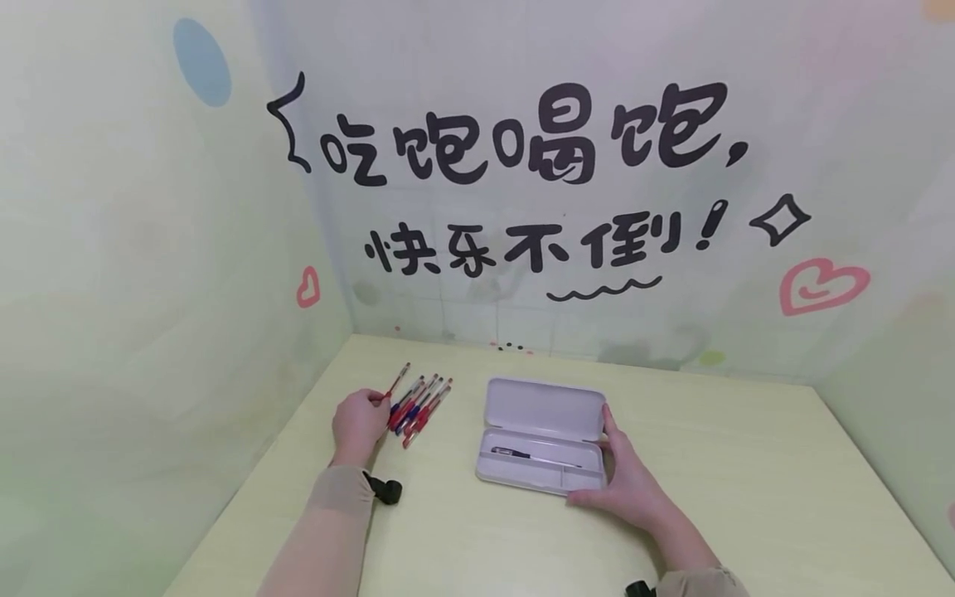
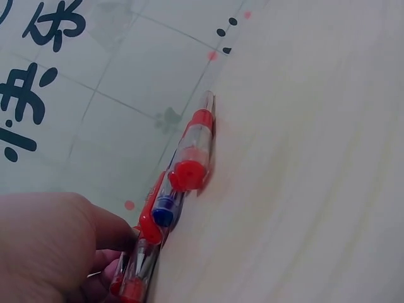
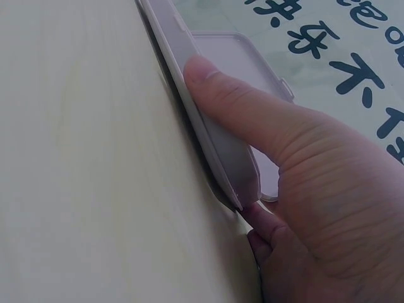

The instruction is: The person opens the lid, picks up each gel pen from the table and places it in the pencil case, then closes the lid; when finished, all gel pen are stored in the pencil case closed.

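Observation:
My left hand (image 1: 361, 427) pinches a red pen (image 1: 399, 380) between thumb and fingertips at the left edge of a bunch of pens (image 1: 422, 408). These have clear barrels with red, blue and dark parts, and lie side by side on the table. In the left wrist view a red-capped pen (image 2: 192, 151) lies beyond my thumb, and my fingers partly hide the pinched pen. A pale lilac pencil case (image 1: 545, 408) stands with its lid up. Inside lies one dark-capped pen (image 1: 511, 453). My right hand (image 1: 632, 487) grips the case's right end, thumb along the front side (image 3: 230, 139).
The pale wooden table (image 1: 440, 531) reaches back to a wall (image 1: 477, 323) with black lettering. Another wall (image 1: 149, 332) runs along the left. A black wrist camera (image 1: 386, 491) sits on the left sleeve.

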Demonstrator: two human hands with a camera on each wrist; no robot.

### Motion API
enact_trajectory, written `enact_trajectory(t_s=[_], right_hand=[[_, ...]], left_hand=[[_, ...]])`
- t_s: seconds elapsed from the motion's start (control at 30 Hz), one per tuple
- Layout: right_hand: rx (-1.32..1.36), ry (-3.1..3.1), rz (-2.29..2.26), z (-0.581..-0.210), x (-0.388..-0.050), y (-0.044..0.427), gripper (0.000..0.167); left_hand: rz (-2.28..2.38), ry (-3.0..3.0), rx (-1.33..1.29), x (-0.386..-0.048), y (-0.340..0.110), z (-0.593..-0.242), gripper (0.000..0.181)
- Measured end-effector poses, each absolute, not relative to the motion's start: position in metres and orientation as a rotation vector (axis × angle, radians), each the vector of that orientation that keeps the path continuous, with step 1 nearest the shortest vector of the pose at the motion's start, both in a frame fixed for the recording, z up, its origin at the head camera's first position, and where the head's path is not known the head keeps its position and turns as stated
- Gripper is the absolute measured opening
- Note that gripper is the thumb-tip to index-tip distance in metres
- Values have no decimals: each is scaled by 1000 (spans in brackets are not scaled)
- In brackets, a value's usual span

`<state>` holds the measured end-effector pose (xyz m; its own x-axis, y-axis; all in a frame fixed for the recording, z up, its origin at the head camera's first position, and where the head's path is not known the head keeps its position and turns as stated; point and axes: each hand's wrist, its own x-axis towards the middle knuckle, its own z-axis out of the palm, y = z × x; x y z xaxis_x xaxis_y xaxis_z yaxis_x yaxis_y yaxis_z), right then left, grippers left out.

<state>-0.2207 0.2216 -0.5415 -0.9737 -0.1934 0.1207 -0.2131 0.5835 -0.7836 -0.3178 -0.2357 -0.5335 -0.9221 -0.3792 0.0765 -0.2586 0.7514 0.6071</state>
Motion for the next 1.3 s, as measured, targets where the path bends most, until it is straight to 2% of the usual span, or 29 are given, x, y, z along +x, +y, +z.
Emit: enact_trajectory(t_s=[0.3, 0.8, 1.07, 1.3], right_hand=[[350, -2785, 1362, -545, -223, 222, 163], [370, -2772, 1367, -541, -221, 221, 163], [355, -2772, 1357, -543, -221, 222, 164], [361, -2763, 1366, -546, -223, 222, 164]], left_hand=[[-876, -2717, 463, -315, -213, -513, 29], [-1060, -2627, -19, -296, -141, -490, 11], [-939, -2680, -281, -281, -102, -487, 13], [-844, -2777, -396, -273, -84, -494, 12]])
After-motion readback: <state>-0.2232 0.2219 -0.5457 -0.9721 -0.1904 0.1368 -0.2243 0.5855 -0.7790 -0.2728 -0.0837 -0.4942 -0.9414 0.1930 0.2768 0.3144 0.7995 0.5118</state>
